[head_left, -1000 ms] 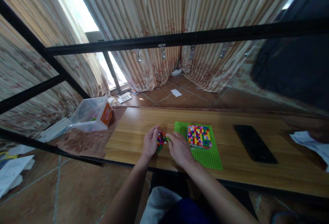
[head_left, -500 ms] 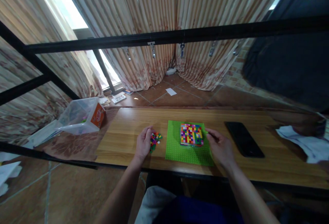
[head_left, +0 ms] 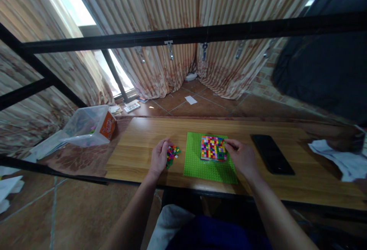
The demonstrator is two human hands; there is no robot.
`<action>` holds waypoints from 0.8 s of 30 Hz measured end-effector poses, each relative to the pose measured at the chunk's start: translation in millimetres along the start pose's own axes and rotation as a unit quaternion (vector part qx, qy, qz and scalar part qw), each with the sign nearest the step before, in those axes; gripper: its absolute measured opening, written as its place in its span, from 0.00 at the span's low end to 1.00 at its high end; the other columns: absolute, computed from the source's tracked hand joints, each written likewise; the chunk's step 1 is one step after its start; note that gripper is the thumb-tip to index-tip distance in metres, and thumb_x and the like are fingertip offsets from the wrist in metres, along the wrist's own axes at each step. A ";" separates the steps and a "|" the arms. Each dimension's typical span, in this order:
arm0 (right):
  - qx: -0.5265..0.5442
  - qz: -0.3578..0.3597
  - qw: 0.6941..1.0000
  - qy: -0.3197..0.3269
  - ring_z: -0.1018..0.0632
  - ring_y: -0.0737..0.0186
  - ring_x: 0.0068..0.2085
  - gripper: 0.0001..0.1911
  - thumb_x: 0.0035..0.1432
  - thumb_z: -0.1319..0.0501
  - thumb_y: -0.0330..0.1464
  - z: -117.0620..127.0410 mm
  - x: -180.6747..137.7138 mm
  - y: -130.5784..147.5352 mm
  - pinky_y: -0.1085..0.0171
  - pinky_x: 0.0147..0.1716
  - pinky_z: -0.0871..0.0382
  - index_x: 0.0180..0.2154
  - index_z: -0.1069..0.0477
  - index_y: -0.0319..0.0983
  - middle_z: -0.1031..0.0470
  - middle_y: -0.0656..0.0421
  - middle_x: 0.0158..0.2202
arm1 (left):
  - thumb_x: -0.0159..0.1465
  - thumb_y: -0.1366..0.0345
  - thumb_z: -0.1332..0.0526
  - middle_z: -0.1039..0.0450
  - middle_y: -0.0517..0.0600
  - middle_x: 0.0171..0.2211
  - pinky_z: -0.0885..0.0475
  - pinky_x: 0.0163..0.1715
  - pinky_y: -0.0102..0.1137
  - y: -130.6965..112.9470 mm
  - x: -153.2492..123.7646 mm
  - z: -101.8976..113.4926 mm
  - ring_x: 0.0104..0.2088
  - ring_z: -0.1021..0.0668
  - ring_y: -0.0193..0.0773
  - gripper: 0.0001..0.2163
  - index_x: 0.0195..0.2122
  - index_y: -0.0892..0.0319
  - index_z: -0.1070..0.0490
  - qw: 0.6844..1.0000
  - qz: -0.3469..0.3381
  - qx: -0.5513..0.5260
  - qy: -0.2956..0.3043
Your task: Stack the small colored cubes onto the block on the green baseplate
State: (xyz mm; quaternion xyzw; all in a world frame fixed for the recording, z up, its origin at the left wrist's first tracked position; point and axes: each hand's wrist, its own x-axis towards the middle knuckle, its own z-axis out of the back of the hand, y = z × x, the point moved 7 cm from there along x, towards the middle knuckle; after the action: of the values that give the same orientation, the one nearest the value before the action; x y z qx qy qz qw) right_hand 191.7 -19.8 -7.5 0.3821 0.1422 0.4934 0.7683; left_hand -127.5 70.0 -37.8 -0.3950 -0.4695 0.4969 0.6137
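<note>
A green studded baseplate [head_left: 200, 168] lies on the wooden table [head_left: 137, 150]. A square block of many-coloured small bricks [head_left: 211, 147] sits on its far half. My right hand [head_left: 242, 158] is at the block's right edge, fingers pinched together against it; what they hold is too small to make out. My left hand [head_left: 159, 159] rests curled beside a small heap of loose coloured bricks [head_left: 172, 154], left of the baseplate, fingertips touching the heap.
A black phone [head_left: 272, 153] lies flat to the right of the baseplate. A clear plastic box [head_left: 88, 125] with an orange label stands off the table's left end. White cloth [head_left: 338, 158] sits at the far right. A black metal bar [head_left: 183, 38] crosses above.
My right hand left the loose brick heap, swung right past the baseplate, and now its fingertips are at the right edge of the coloured block. My left hand stayed by the heap.
</note>
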 end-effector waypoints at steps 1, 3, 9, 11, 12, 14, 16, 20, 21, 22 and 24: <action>-0.004 -0.004 1.000 -0.003 0.21 0.55 0.36 0.17 0.54 0.43 0.41 0.6 -0.3 0.3 0.58 0.39 0.31 0.38 0.22 0.40 0.19 0.53 0.37 | 0.66 0.55 0.47 0.20 0.51 0.35 0.28 0.45 0.33 -0.1 0.1 0.1 0.39 0.20 0.39 0.17 0.46 0.60 0.26 1.000 -0.003 0.003 -0.001; -0.004 -0.009 1.000 -0.010 0.21 0.55 0.36 0.17 0.54 0.43 0.42 1.2 -1.4 1.4 0.58 0.38 0.31 0.38 0.21 0.40 0.19 0.53 0.36 | 0.66 0.55 0.48 0.20 0.51 0.35 0.28 0.45 0.33 0.9 0.6 0.1 0.39 0.20 0.39 0.17 0.45 0.60 0.26 1.000 -0.008 0.010 0.000; 0.001 -0.027 0.999 -0.024 0.21 0.54 0.35 0.19 0.53 0.42 0.45 2.2 -5.4 -1.5 0.59 0.35 0.32 0.35 0.21 0.39 0.19 0.52 0.34 | 0.67 0.55 0.49 0.20 0.51 0.35 0.28 0.45 0.34 5.7 1.2 -0.3 0.38 0.20 0.39 0.17 0.46 0.59 0.26 1.000 -0.010 0.029 0.004; 0.006 -0.038 0.999 -0.017 0.21 0.54 0.34 0.19 0.52 0.41 0.46 2.1 -4.6 -5.8 0.60 0.34 0.32 0.34 0.21 0.39 0.19 0.53 0.33 | 0.67 0.55 0.49 0.20 0.51 0.36 0.28 0.45 0.34 5.3 0.8 -0.7 0.39 0.20 0.39 0.17 0.47 0.60 0.27 1.000 -0.008 0.029 0.006; 0.012 -0.044 0.999 -0.014 0.21 0.54 0.34 0.18 0.52 0.41 0.46 2.1 -3.5 -8.1 0.60 0.34 0.32 0.33 0.21 0.40 0.19 0.53 0.32 | 0.67 0.55 0.49 0.20 0.51 0.36 0.28 0.45 0.33 4.8 0.6 -1.0 0.39 0.20 0.39 0.17 0.47 0.60 0.27 1.000 -0.007 0.028 0.007; 0.028 -0.063 0.998 -0.011 0.21 0.54 0.34 0.17 0.49 0.39 0.45 2.0 -0.8 -13.2 0.60 0.34 0.33 0.32 0.21 0.40 0.19 0.54 0.31 | 0.67 0.56 0.49 0.20 0.51 0.36 0.28 0.44 0.33 3.1 0.1 -1.1 0.39 0.20 0.39 0.17 0.46 0.60 0.26 1.000 -0.006 0.025 0.005; 0.053 -0.090 0.995 -0.012 0.21 0.54 0.33 0.16 0.46 0.37 0.44 1.5 1.7 -17.8 0.60 0.34 0.33 0.30 0.21 0.39 0.19 0.54 0.29 | 0.67 0.56 0.48 0.21 0.51 0.36 0.28 0.44 0.33 1.2 -0.3 -1.3 0.39 0.21 0.39 0.17 0.46 0.60 0.26 1.000 -0.007 0.022 0.004; 0.142 -0.154 0.978 -0.012 0.23 0.57 0.29 0.16 0.40 0.33 0.42 -4.2 3.8 -26.4 0.61 0.30 0.33 0.28 0.22 0.36 0.21 0.54 0.25 | 0.66 0.56 0.48 0.21 0.51 0.36 0.28 0.44 0.33 0.6 -0.7 -1.6 0.39 0.21 0.39 0.16 0.45 0.59 0.26 1.000 -0.005 0.020 0.004; 0.170 -0.170 0.971 -0.009 0.23 0.58 0.27 0.16 0.39 0.32 0.42 -6.6 4.3 -28.8 0.62 0.28 0.34 0.27 0.22 0.36 0.22 0.55 0.24 | 0.66 0.56 0.48 0.21 0.51 0.36 0.28 0.44 0.33 1.1 -0.8 -1.6 0.39 0.21 0.39 0.16 0.45 0.59 0.26 1.000 -0.003 0.018 0.004; 0.195 -0.184 0.963 -0.004 0.24 0.59 0.27 0.15 0.38 0.32 0.41 -9.0 5.1 -31.1 0.62 0.27 0.34 0.27 0.23 0.36 0.22 0.56 0.24 | 0.66 0.56 0.48 0.21 0.51 0.35 0.28 0.44 0.33 1.6 -0.8 -1.6 0.39 0.21 0.39 0.16 0.45 0.59 0.26 1.000 -0.001 0.015 0.003; 0.231 -0.209 0.950 0.020 0.25 0.61 0.25 0.13 0.36 0.31 0.39 -14.1 7.7 -35.5 0.64 0.26 0.35 0.25 0.24 0.37 0.23 0.57 0.23 | 0.66 0.56 0.47 0.21 0.51 0.35 0.28 0.44 0.33 1.9 -0.8 -1.8 0.38 0.21 0.39 0.16 0.46 0.60 0.26 1.000 -0.001 0.012 0.003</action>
State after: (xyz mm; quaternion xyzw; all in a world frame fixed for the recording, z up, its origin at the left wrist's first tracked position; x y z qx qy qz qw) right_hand 210.0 -14.7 -41.5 0.5012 0.3444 0.2828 0.7418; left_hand -126.3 69.6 -40.2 -0.3884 -0.4627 0.5004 0.6202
